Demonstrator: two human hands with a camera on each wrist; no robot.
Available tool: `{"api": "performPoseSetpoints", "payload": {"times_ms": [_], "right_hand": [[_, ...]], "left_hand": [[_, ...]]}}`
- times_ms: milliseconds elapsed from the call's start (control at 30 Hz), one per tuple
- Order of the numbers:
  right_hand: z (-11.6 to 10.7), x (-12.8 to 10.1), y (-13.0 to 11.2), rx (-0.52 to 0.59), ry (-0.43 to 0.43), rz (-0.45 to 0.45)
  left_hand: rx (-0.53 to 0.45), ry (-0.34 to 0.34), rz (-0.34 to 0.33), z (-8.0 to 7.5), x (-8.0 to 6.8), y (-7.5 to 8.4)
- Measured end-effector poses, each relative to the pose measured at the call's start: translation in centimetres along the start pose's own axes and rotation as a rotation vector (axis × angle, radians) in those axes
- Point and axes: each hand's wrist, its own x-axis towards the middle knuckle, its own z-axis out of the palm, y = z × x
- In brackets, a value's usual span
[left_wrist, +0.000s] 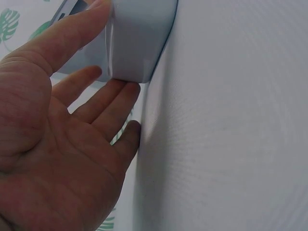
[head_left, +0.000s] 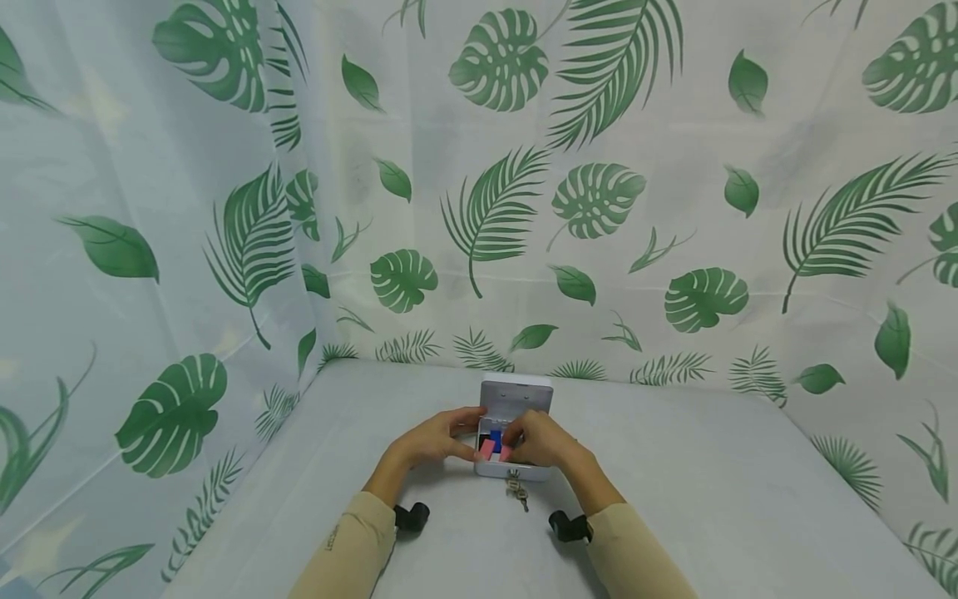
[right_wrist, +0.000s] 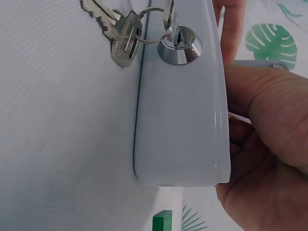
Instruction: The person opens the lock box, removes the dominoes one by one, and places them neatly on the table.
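A small pale grey cash box (head_left: 514, 472) stands on the table with its lid (head_left: 516, 398) raised. My left hand (head_left: 432, 438) holds the box's left end, thumb near the front corner and fingers toward the back; the left wrist view shows fingertips against its side. My right hand (head_left: 545, 438) reaches over the right side into the box, thumb and forefinger pinching a pink block (head_left: 505, 453). Another pink block (head_left: 487, 449) and a blue block (head_left: 496, 439) lie inside. The right fingertips are hidden behind the front wall in the right wrist view.
Keys (right_wrist: 126, 41) hang on a ring from the lock (right_wrist: 180, 48) at the box's front. A green block (right_wrist: 162, 220) stands beyond the box's right end. Leaf-printed curtains (head_left: 524, 208) border the white table (head_left: 674, 466) at the back and left.
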Motion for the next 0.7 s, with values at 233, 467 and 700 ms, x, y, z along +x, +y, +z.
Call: {"api": "performPoseSetpoints", "payload": {"times_ms": [233,467,700], "right_hand": [[0.27,0.12,0.39,0.003,0.046,0.018],[0.48,0.18,0.66,0.005,0.046,-0.003],[0.38,-0.03,0.55,-0.04,0.044,-0.016]], "left_hand": [[-0.008,-0.017,0.02,0.03,-0.05,-0.1],[0.002,-0.015,0.018,0.05,-0.14,-0.09],[0.009,-0.01,0.014,0.07,-0.1,-0.06]]}}
